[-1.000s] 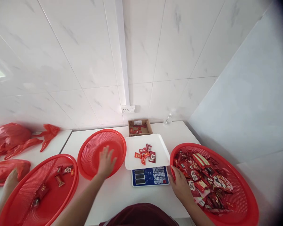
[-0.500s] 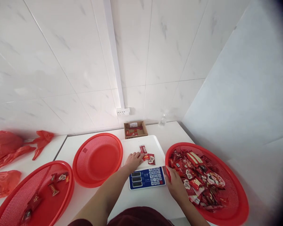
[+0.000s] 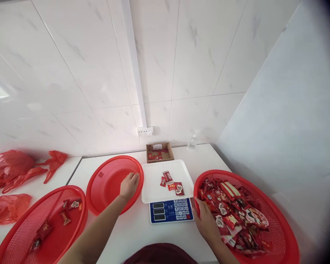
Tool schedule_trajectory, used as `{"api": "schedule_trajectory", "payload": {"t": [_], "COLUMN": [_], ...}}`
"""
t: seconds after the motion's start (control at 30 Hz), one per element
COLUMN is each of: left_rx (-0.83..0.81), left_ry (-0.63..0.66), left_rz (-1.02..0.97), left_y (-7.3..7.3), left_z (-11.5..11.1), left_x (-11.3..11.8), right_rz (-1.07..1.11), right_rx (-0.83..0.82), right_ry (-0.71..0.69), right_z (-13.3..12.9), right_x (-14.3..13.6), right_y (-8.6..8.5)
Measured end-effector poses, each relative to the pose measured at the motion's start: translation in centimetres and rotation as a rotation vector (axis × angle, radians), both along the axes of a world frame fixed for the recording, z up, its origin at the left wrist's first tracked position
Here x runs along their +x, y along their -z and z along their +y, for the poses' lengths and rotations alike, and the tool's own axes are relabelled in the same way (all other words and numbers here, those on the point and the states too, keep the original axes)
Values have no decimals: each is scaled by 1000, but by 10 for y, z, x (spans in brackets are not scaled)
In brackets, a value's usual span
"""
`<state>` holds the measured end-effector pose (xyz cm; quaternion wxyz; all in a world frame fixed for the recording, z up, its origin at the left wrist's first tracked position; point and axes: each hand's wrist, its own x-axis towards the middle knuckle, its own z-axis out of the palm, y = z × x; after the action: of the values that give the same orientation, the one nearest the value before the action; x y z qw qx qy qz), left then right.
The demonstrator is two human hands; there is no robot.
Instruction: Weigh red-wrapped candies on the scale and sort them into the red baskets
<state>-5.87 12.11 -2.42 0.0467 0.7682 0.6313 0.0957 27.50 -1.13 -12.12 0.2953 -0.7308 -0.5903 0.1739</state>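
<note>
My left hand (image 3: 129,186) is over the right side of the middle red plastic basket (image 3: 91,179), fingers curled together; whatever they may hold is hidden. Just right of it, several small red snack packets (image 3: 179,188) lie on the white pan (image 3: 151,190) of a digital scale (image 3: 169,211) with a blue keypad panel. My right hand (image 3: 207,222) grips the near-left rim of the right red basket (image 3: 287,234), beside the scale's keypad. That basket holds a heap of mixed red snack packets (image 3: 231,216).
A left red basket (image 3: 81,220) contains several packets. Behind the scale are a small cardboard box (image 3: 170,156) with red packets and a clear plastic bottle (image 3: 192,142). Red plastic bags (image 3: 13,165) lie at far left. A tiled wall with a socket strip (image 3: 145,131) rises behind the table.
My left hand has moved left from the packets on the scale pan to over the middle basket, uncovering a small packet on the pan. My right hand stays at the right basket's rim.
</note>
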Motion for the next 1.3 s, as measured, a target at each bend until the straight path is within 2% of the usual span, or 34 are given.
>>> {"api": "schedule_trajectory", "payload": {"t": [0.07,0.13,0.2,0.27,0.4,0.47,0.57,0.8,0.93,1.1,1.2,1.3], "left_rx": [47,70,20,-109,-320,-341,-306,-186,-213,-190,-131,-79], "left_ry": [-32,9,101,186,303,392,521,572,513,297,130,-13], "left_rz": [4,-13,-57,-102,-101,-58,-9,-14,-47,-166,-263,-333], "left_y": [1,8,18,28,37,40,43,45,48,42,29,10], "left_z": [-2,-3,-3,-2,2,5,7,14,22,33,35,31], "left_x": [-10,-2,23,58,126,148,164,167,163,147,125,92], "right_rz": [8,13,18,25,33,35,40,48,43,52,61,75], "right_rx": [4,0,-5,-2,3,-17,-47,-39,-33,-6,-14,-23], "right_ry": [-7,-8,-3,-1,-3,5,18,30,25,9,4,-1], "right_z": [0,0,0,-1,-1,-1,-2,-3,-4,-3,-2,-2], "right_x": [1,1,2,2,3,3,2,2,2,3,3,3], "right_y": [1,2,3,4,6,6,5,6,5,3,3,2]}}
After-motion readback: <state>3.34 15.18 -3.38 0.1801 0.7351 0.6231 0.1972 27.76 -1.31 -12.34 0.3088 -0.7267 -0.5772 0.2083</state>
